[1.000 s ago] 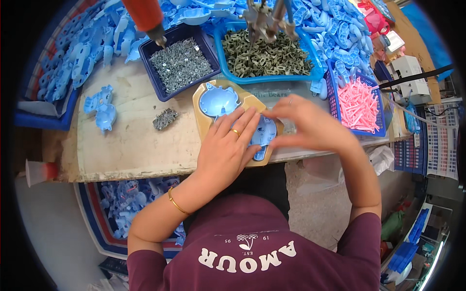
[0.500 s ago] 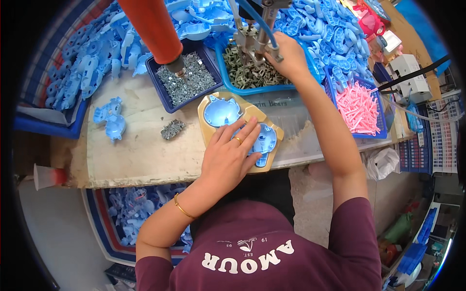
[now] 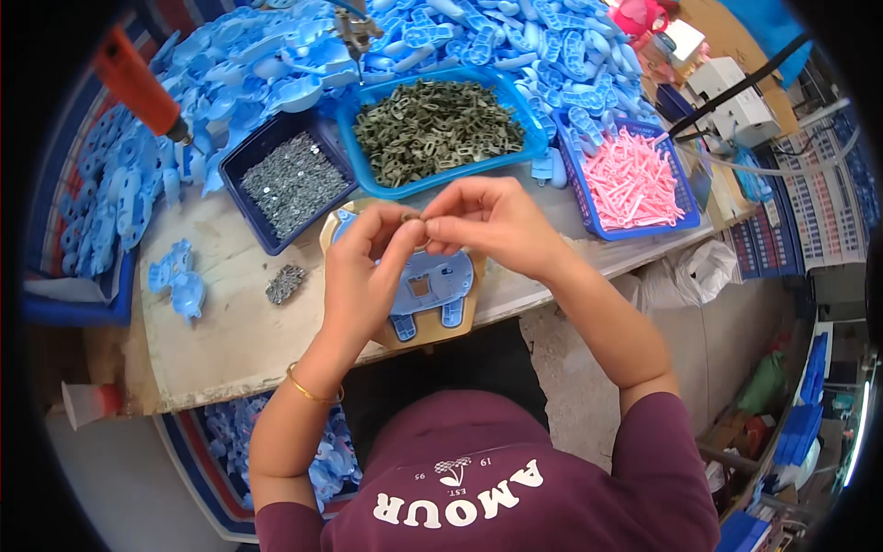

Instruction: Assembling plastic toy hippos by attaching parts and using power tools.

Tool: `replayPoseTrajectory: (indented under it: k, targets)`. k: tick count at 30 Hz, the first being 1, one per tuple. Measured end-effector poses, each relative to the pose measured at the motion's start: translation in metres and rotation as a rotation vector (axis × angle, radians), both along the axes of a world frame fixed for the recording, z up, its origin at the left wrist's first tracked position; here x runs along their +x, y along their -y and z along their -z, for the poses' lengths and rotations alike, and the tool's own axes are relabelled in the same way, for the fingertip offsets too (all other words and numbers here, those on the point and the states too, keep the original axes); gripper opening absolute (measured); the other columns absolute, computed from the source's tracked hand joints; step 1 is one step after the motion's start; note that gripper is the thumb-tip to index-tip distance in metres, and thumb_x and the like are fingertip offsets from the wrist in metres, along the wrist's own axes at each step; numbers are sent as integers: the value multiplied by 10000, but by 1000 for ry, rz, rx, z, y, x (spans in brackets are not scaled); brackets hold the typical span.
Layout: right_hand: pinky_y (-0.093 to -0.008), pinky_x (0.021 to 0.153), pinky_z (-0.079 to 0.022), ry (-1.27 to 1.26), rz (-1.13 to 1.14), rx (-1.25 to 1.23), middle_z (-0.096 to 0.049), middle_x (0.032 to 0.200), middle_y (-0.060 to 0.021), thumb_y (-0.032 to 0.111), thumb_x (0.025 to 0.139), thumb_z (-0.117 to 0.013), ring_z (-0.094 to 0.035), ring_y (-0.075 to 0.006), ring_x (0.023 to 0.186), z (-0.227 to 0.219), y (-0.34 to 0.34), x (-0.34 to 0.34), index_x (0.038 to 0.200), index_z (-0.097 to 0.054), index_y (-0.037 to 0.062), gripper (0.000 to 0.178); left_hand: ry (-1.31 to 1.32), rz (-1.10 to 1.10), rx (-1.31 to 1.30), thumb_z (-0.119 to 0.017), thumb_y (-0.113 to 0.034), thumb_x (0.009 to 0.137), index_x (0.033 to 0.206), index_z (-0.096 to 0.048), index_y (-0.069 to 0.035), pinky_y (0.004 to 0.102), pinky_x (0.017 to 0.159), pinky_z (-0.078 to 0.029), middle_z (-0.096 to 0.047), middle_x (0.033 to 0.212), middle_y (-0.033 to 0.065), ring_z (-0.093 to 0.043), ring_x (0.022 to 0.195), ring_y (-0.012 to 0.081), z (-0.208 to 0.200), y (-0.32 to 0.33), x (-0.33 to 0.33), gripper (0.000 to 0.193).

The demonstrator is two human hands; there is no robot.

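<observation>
Both hands meet over the tan holder [image 3: 428, 333], each with thumb and forefinger pinched closed: the left hand [image 3: 366, 258] grips a small dark piece [image 3: 408, 218] at its fingertips, and the right hand [image 3: 492, 221] presses its own pinch up against it, seeming to share the hold. The fingers cover most of the piece, so its exact shape and which way it faces cannot be told. Just below, a blue plastic shell [image 3: 451, 273] lies in the holder on the table [image 3: 230, 354], partly hidden by the left hand. For something this small, a light pinch by the edges looks best: one hand should steady the piece while the other turns it, since two firm grips at once would probably make it spring away. Keeping the fingertips back from its face would let the eyes check its direction, and working low over the holder would shorten any drop. Elbows held wide and level, as here, should help steadiness. The wide tray [image 3: 395, 190] of dark metal clips [image 3: 441, 120] stands just beyond the hands, so the knuckles are better kept short of its rim.
</observation>
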State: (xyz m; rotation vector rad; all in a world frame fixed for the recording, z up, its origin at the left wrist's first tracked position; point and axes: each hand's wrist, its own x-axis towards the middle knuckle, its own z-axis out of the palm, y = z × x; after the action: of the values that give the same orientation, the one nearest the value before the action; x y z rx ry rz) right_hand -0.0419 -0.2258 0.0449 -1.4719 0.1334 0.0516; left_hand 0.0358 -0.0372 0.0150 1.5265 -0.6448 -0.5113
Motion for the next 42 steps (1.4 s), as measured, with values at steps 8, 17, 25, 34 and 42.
replayPoseTrajectory:
  k: [8,17,25,34,42]
  targets:
    - [-358,757,-552,64,494,-1488,-725,947,-110,77,892,-687,-708,-271,857,16,172,-58,1054,-747,57,174,-90,-66,-110,-628,-126,1013,1148,-634,5,255,776,-554,-722,1077,83,-716,934,154,-8,-22,-4,188]
    - [-428,838,-525,40,261,-1778,-666,1042,-124,90,857,-706,-649,-324,980,23,202,-68,977,-711,55,125,-135,25,-55,-611,-155,1024,1177,-625,-14,254,776,-549,-734,1087,102,-721,950,160,3,-22,-10,208]
    - [-354,807,-532,1,441,-1587,-697,925,-96,68,860,-726,-677,-273,862,-15,172,-75,943,-696,41,92,-169,42,-15,-581,-177,1043,1125,-633,-2,260,770,-548,-740,1053,89,-718,922,147,6,-20,-12,200]
    - [-273,749,-514,126,-54,-575,-725,865,-39,85,823,-813,-648,-108,789,-20,-4,-41,928,-719,4,162,-210,9,20,-620,-186,1024,1010,-661,20,223,727,-535,-724,871,49,-697,820,86,1,-18,-17,210]
    - [-266,714,-510,4,-28,-516,-722,830,-35,86,828,-811,-644,-97,759,-8,-14,-32,921,-718,-1,158,-174,-32,32,-624,-188,1020,973,-663,22,228,717,-541,-736,843,57,-688,792,77,0,-26,-18,219]
